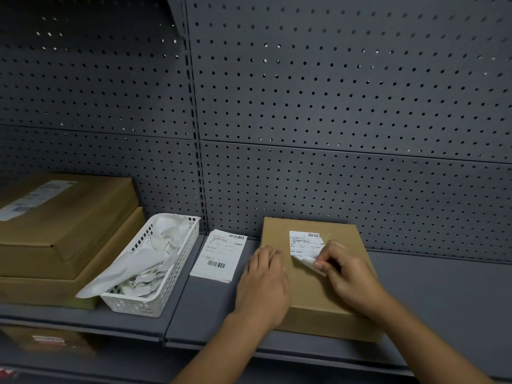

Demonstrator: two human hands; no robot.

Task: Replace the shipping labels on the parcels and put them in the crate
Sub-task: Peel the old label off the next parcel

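Head view shows the parcel [310, 295] lying flat at five o'clock on the grey shelf [443, 295], with the old label [303, 241] on its top face toward twelve o'clock. The left hand [263, 284] lies on the box's nine o'clock edge, fingers fairly straight, pressing down. The right hand [346, 273] pinches the label's lifted lower edge between thumb and fingertips. Paper this thin probably tears, so a low, slow pull taken close to the glue line seems best. The carton looks stiff and light and may slide unless braced. At the parcel's nine o'clock lies a fresh label [219, 256], then a white basket [171, 281] of crumpled paper, then stacked cartons [63, 225]
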